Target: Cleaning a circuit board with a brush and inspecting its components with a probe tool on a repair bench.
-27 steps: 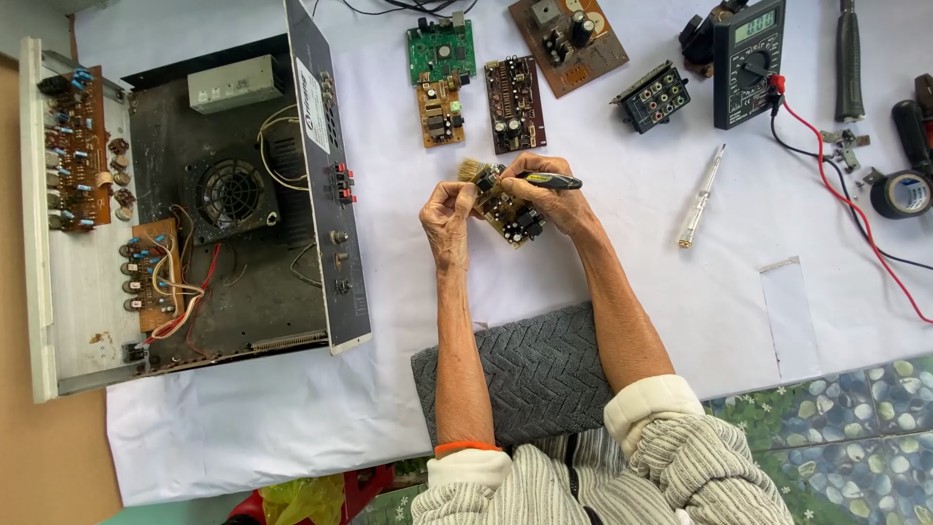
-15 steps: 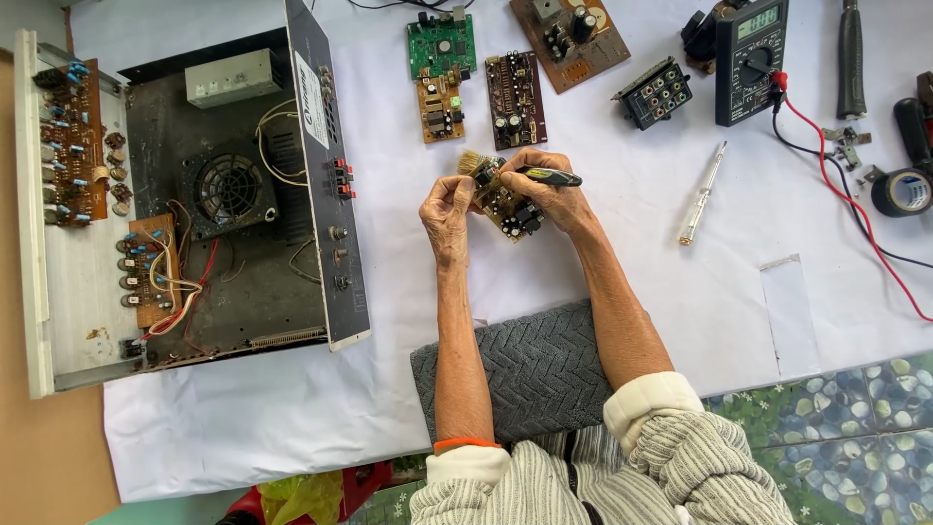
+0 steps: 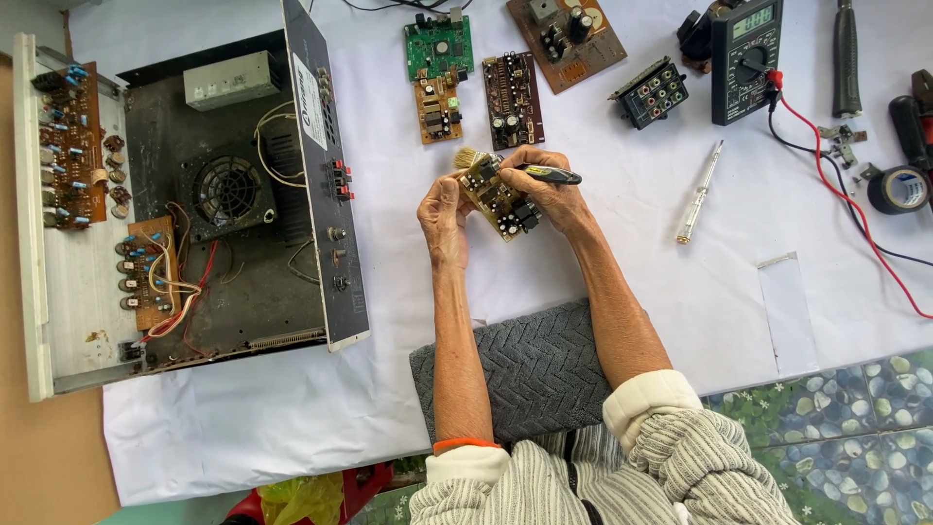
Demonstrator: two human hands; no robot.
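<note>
Both forearms extended forward; left hand (image 3: pixel 444 219) and right hand (image 3: pixel 549 194) raised close together, fingers curled.

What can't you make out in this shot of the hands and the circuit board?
Head view only:
- Board: underside and edges hidden by left hand and right hand.
- Brush: handle mostly covered by right fingers.
- Board's parts: too small to identify.
- Pliers: cut off by right edge.

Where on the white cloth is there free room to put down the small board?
Bare cloth lies between the silver pen tool and the red lead, and below the open amplifier case, left of the grey mat. The top edge is crowded with circuit boards and the multimeter.
</note>
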